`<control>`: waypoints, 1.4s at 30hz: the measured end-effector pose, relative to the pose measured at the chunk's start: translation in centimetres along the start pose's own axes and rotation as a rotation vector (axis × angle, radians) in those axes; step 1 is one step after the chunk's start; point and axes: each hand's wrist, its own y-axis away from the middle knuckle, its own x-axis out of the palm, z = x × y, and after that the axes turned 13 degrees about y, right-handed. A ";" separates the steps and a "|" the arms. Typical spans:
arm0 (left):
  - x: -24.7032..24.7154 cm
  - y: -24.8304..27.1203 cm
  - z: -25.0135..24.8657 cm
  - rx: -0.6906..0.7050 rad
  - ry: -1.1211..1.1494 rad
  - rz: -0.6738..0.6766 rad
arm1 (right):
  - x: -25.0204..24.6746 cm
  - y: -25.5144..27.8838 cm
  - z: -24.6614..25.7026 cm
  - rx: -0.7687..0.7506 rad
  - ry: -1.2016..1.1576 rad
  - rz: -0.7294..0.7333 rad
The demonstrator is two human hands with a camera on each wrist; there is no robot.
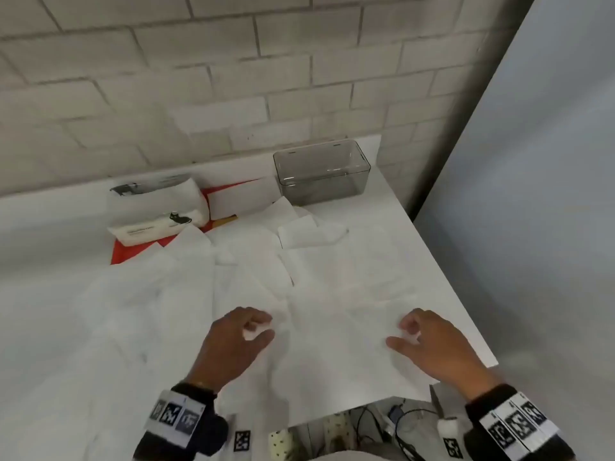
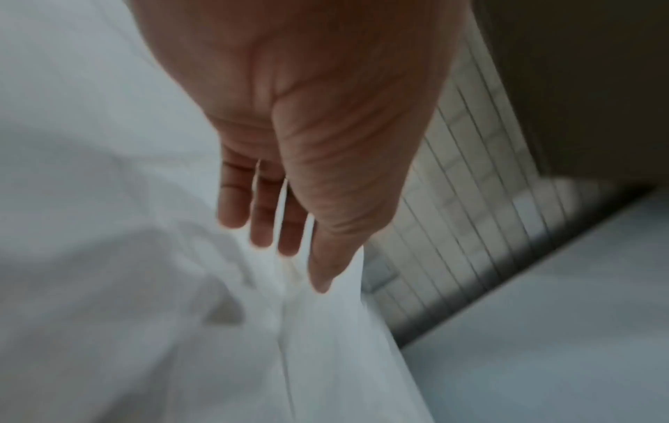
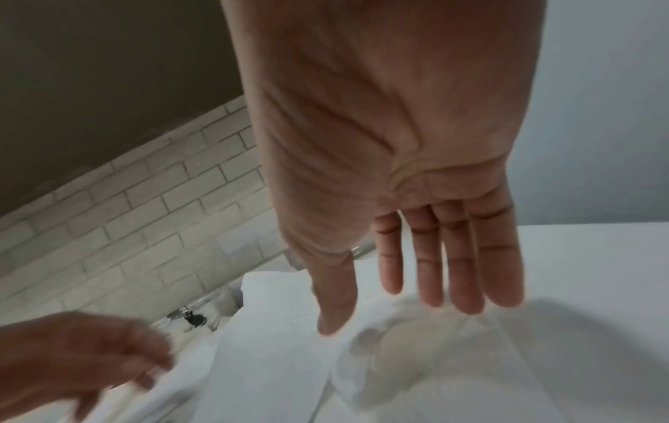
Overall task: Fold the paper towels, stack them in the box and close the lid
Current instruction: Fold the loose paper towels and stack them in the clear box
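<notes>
White worktop [image 1: 416, 254] strewn with unfolded paper towels [image 1: 332, 294], left hand [image 1: 229, 344] pinching a bunched towel edge between thumb and fingers, right hand [image 1: 432, 344] over the towels' right side, fingers straight, holding nothing, clear lidless box [image 1: 321, 173] at the back near the brick wall [image 1: 233, 78], tissue pack [image 1: 156, 207] well left of it
</notes>
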 end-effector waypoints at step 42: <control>4.5 -2.8 -10.5 -0.377 1.031 0.351 | -8.1 6.1 -8.9 0.190 -0.801 0.177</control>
